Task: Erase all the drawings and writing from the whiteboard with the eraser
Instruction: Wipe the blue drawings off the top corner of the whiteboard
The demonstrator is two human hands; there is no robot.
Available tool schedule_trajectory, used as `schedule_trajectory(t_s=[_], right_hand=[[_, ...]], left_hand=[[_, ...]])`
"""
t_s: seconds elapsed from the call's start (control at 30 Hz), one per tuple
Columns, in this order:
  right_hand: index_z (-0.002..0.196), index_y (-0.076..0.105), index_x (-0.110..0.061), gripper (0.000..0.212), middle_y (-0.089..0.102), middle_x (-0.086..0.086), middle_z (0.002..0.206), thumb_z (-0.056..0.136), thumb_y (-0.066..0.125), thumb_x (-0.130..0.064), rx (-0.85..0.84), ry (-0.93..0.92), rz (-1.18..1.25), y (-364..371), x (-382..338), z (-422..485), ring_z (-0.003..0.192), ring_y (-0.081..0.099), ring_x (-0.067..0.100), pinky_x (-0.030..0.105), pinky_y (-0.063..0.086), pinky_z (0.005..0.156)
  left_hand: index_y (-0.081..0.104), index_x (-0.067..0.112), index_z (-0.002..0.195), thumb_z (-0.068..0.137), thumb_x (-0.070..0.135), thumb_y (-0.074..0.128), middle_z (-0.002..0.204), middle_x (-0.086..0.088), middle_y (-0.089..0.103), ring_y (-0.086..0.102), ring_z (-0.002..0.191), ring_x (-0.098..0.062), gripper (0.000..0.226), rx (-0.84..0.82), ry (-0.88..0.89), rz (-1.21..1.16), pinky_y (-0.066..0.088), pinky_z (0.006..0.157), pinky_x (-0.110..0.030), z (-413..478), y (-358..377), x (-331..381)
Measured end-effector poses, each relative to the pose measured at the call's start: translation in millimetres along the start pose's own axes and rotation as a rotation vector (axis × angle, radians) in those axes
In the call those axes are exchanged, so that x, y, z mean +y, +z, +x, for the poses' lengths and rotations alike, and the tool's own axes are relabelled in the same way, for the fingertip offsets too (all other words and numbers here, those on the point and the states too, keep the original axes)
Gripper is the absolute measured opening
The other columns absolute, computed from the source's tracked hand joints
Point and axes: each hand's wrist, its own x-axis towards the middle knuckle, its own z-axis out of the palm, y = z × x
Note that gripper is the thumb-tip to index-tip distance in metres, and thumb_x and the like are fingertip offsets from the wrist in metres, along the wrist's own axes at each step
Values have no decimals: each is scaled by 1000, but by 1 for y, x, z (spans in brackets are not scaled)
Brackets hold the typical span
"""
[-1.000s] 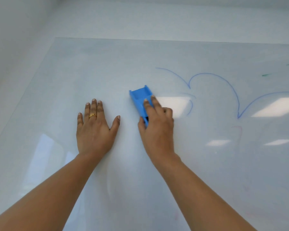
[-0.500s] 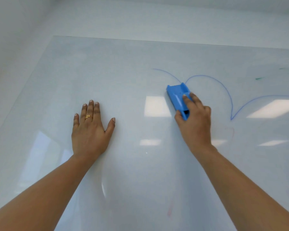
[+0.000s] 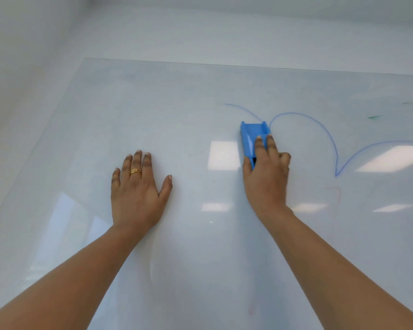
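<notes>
Head view. A large glossy white whiteboard point(image 3: 200, 96) lies flat under the person and fills most of the field, with a pale surface beyond its far edge. The left hand point(image 3: 136, 194) rests palm down on the board left of centre, fingers straight and close together, thumb spread to the side, holding nothing; a gold ring point(image 3: 135, 172) sits on one of its fingers. The right hand point(image 3: 266, 182) grips a bright blue plastic eraser with raised side rails point(image 3: 252, 136): two fingers lie along its top, the thumb presses its left side, and the other fingers curl at its right side. The eraser sits on the board right of centre, lengthwise away from the person, its near end covered by the hand and its far end at the point where two arcs of a thin blue marker line point(image 3: 320, 126) meet. The line runs on to the right in lobes and reaches the frame edge. Small green marks point(image 3: 374, 117) lie further right, well apart from the eraser. A faint reddish curved trace point(image 3: 336, 191) shows just below the blue line. Bright rectangular light reflections point(image 3: 223, 154) lie between the hands and to the right.
</notes>
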Motion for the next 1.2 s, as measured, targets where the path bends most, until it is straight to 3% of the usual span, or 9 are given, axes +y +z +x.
schedule_trajectory(t_s=[0.23,0.33,0.47,0.6,0.9,1.0,1.2], right_hand=[[148,9,-9,55,2,9,157,99,28,-24,-108,-337,-100,22,-63,10,113,34,30,34,32,95],[148,9,-9,54,3,9,157,99,28,-22,-134,-429,-114,28,-72,29,115,34,31,33,31,97],[148,11,-13,52,6,5,157,100,28,-25,-151,-486,-119,31,-68,55,122,32,32,34,32,99],[148,13,-14,52,8,3,157,101,29,-26,-154,-408,-120,29,-54,85,124,32,33,39,33,99],[147,11,-7,55,5,11,156,98,34,-15,-82,11,-139,20,-16,120,128,28,35,38,32,101],[147,12,-7,54,4,11,156,98,33,-14,-69,-25,-127,27,-38,114,129,26,35,37,31,101],[148,12,-12,53,7,8,156,99,32,-19,-77,-304,-91,43,-83,87,125,31,32,35,33,98]], left_hand=[[40,4,136,76,58,8,145,-13,37,28,136,-28,87,-9,21,20,23,106,-48,11,-7,5],[38,7,139,84,55,15,152,-8,27,19,141,-24,76,-12,76,49,19,108,-47,19,-10,14],[21,12,147,95,50,29,158,-3,8,3,144,-19,65,-75,72,6,9,114,-43,32,-6,38],[8,13,150,96,49,24,158,-2,2,-4,145,-17,67,-90,51,-32,0,115,-45,34,4,52],[6,14,150,96,49,21,158,-1,1,-7,145,-16,66,-64,44,-54,-4,116,-44,30,9,51],[6,13,150,96,50,16,158,-1,3,-5,145,-16,66,-56,43,-40,-3,115,-44,30,9,51],[8,12,150,96,50,21,158,-3,5,-2,145,-18,67,-42,40,-10,0,115,-45,29,7,54]])
